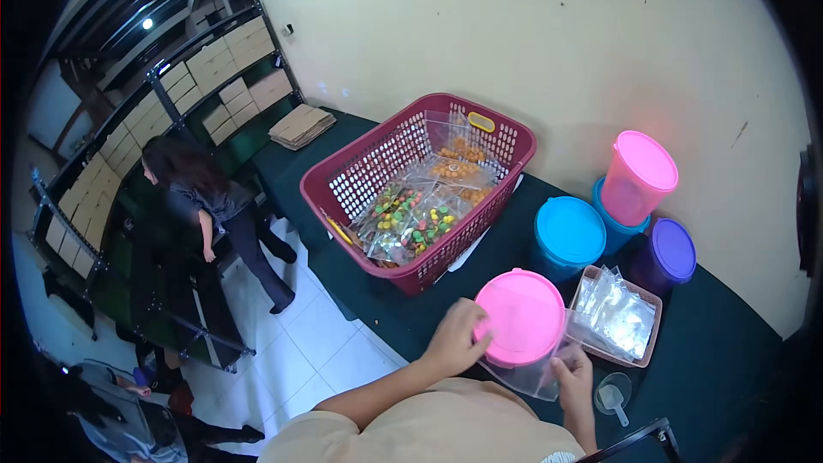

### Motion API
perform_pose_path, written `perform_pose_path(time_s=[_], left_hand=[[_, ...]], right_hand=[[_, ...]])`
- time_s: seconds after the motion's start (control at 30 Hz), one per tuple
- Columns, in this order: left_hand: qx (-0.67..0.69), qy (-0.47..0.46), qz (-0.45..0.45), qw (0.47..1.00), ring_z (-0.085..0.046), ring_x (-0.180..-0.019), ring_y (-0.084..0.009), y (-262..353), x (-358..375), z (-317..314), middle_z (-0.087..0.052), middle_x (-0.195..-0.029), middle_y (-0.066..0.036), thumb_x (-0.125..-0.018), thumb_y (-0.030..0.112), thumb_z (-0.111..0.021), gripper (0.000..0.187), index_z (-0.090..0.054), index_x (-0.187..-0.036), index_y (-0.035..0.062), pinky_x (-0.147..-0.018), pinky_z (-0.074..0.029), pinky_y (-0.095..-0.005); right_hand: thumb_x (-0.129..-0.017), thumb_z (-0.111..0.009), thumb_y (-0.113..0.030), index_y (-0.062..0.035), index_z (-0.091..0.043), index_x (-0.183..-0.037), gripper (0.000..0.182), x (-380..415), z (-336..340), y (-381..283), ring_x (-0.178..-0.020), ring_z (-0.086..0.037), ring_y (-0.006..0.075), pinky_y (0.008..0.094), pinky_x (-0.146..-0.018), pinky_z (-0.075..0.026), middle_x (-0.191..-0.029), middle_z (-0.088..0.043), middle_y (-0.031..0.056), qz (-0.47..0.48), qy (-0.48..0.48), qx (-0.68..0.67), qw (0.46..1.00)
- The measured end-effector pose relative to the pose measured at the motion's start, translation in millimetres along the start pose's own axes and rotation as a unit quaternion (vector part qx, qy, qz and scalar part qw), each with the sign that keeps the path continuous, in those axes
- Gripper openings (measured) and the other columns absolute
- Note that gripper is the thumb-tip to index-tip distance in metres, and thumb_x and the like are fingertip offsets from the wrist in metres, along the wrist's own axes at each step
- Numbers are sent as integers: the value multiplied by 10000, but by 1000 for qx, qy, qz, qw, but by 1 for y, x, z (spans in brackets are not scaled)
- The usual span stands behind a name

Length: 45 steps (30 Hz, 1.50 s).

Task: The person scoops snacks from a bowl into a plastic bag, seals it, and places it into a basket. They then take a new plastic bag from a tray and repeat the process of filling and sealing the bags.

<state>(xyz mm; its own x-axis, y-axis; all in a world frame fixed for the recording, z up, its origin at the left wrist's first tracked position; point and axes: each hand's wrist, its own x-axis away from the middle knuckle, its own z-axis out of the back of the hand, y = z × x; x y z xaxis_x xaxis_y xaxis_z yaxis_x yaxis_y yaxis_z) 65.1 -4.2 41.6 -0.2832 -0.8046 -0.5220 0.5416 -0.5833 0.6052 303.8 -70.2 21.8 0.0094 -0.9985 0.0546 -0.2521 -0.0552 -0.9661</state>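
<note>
A pink round lid (520, 313) tops a container standing on the table in front of me. A clear plastic bag (538, 380) lies across its near side. My right hand (573, 375) pinches the right edge of that bag between thumb and fingers. At the left rim of the lid, my left hand (459, 339) has its fingers curled on the bag's other side, the fingertips slightly blurred. A pinkish basket (656, 332) of flat clear bags (619, 313) sits beyond my right hand. Close by lies a clear scoop (614, 399) with a pale handle.
A maroon basket (410, 279) holds bags of colourful and orange snacks. Blue (570, 231), pink (639, 171) and purple (669, 253) lidded tubs stand along the wall. Folded cardboard (302, 126) lies at the table's far end. Two people (214, 197) are to the left, near box-filled shelves (206, 64).
</note>
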Motion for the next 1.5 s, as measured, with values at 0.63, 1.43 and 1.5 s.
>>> perform_pose_path(time_s=[0.63,1.43,1.5], left_hand=[[346,-233,165,894,-515,-779,-137,29,20,-15,-528,-858,-75,-947,259,-530,243,-510,-951,17,-711,-428,-290],[269,-246,127,922,-525,-768,-139,32,22,-10,-535,-843,-94,-943,172,-508,188,-578,-932,-2,-680,-437,-292],[253,-255,123,925,-522,-718,-143,32,22,-9,-537,-776,-89,-916,170,-552,177,-582,-904,-4,-662,-427,-293]], right_hand=[[-926,-535,-128,-31,-477,-962,119,0,-35,33,-732,-557,102,246,-654,-493,-850,-550,52,-5,-121,9,993],[-769,-717,-147,-31,-477,-824,272,7,-39,20,-727,-535,154,285,-652,-472,-812,-492,69,93,-102,207,969],[-769,-719,-159,-28,-484,-835,277,7,-42,24,-723,-536,158,287,-648,-470,-813,-494,73,92,-104,215,967]])
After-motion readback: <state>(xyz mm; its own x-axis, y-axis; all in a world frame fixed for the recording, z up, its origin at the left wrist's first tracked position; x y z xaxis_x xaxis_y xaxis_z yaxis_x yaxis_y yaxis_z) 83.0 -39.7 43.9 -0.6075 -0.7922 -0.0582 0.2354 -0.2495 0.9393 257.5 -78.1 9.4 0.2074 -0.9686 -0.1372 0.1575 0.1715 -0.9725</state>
